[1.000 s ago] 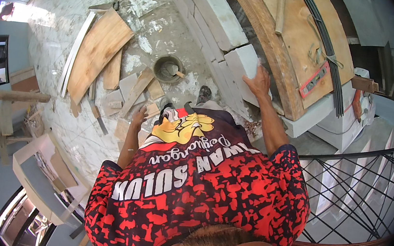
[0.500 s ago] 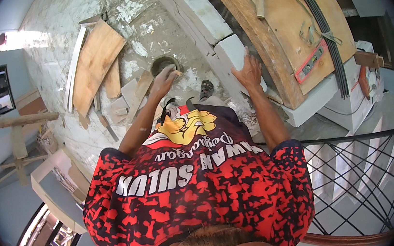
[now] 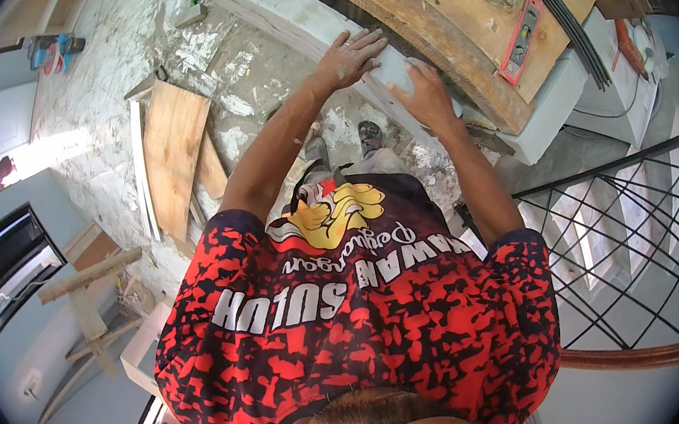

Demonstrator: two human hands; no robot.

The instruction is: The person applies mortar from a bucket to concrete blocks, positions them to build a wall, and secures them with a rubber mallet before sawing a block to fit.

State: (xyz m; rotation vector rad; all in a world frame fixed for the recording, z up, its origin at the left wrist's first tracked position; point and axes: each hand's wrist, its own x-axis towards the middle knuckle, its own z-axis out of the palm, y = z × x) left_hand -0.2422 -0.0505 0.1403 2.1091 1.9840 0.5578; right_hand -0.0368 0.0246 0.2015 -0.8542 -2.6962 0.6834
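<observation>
A low wall of pale blocks (image 3: pixel 271 2) runs across the far side in front of me. My left hand (image 3: pixel 350 60) lies on its top with fingers stretched out and apart, greyish with dust or mortar, holding nothing. Just to its right, my right hand (image 3: pixel 426 96) rests on a white block (image 3: pixel 391 69) at the wall's near end. Its thumb is spread toward my side and its fingers reach over the top; the fingertips are partly hard to see. My left forearm covers most of the place where the bucket stood.
Behind the wall, a wooden plank (image 3: pixel 451 45) edges a plywood sheet bearing a red spirit level (image 3: pixel 520 44) and black rods (image 3: pixel 572 42). A black metal railing (image 3: pixel 606 226) curves at right. Plywood offcuts (image 3: pixel 172 151) lie on the stained floor (image 3: pixel 239 66) at left.
My left hand has left the bucket and the small wooden-handled thing it held, and moved up and right onto the wall. My right hand stays on the block. The view has turned somewhat.
</observation>
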